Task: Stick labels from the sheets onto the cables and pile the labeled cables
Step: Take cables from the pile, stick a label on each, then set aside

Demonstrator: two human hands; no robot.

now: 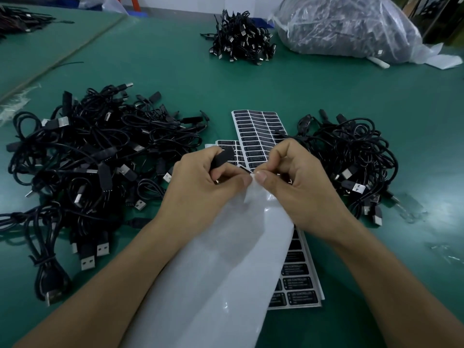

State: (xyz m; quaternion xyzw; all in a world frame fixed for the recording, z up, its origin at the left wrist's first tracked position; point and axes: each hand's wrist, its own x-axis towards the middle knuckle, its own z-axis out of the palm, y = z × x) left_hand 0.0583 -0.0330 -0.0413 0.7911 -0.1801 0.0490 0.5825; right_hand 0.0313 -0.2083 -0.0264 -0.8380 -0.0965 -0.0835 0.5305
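My left hand point(200, 182) grips a black controller block point(222, 158) of a cable, and its thumb also pinches the top edge of a curled white label sheet point(226, 259). My right hand point(293, 179) pinches the same sheet edge at its fingertips, right beside the left thumb. The sheet bends up from the table so its blank white back faces me. Under it lie flat label sheets point(258, 131) printed with rows of black labels. A big pile of black USB cables point(88, 159) is at my left, a smaller cable pile point(351, 159) at my right.
The green table mat point(251, 84) spreads all around. A third cable pile point(241, 38) sits at the far centre. A large clear plastic bag of cables point(346, 26) lies at the far right. More cables point(22, 21) lie at the far left corner.
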